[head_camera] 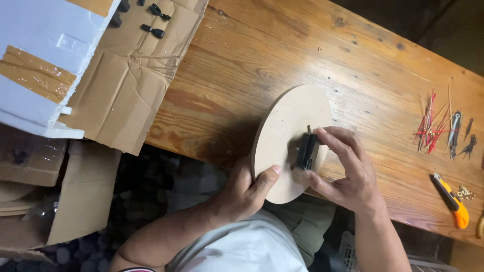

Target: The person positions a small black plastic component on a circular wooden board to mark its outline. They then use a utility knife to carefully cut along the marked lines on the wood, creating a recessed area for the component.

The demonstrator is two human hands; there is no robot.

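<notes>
Hands [242,194] on round board [282,131]

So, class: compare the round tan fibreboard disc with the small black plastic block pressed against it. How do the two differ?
The round tan fibreboard disc is wide, flat and pale; the small black plastic block is compact, boxy and dark. The disc is gripped at its edge by the left hand, while the block is pinched between the fingers of the right hand. The disc carries the block at its middle. Both are held above the wooden table.

A round, pale fibreboard disc [287,132] stands tilted at the near edge of the counter [312,55]; a small black clock movement [306,150] sits against its centre.
</notes>
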